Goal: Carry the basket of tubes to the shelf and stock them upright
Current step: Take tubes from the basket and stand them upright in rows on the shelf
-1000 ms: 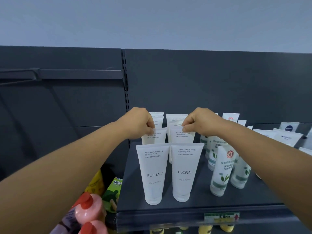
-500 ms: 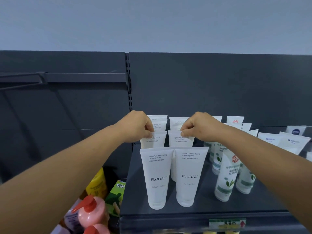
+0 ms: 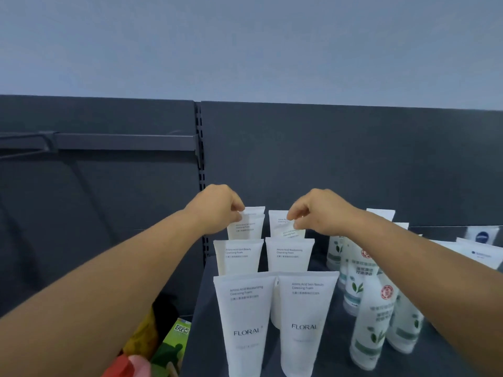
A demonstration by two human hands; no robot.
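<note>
At the back of the shelf (image 3: 198,336), two white tubes stand upright side by side, cap down, the left tube (image 3: 246,224) pinched at its crimped top by the left hand (image 3: 217,210) and the right tube (image 3: 283,224) by the right hand (image 3: 315,213), each hand directly above its own tube.

Both hands (image 3: 217,206) (image 3: 318,210) pinch rear tubes (image 3: 246,227) on shelf (image 3: 201,322).

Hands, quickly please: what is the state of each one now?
Left hand: pinches the top of a back-row white tube.
Right hand: pinches the top of the neighbouring white tube.
</note>
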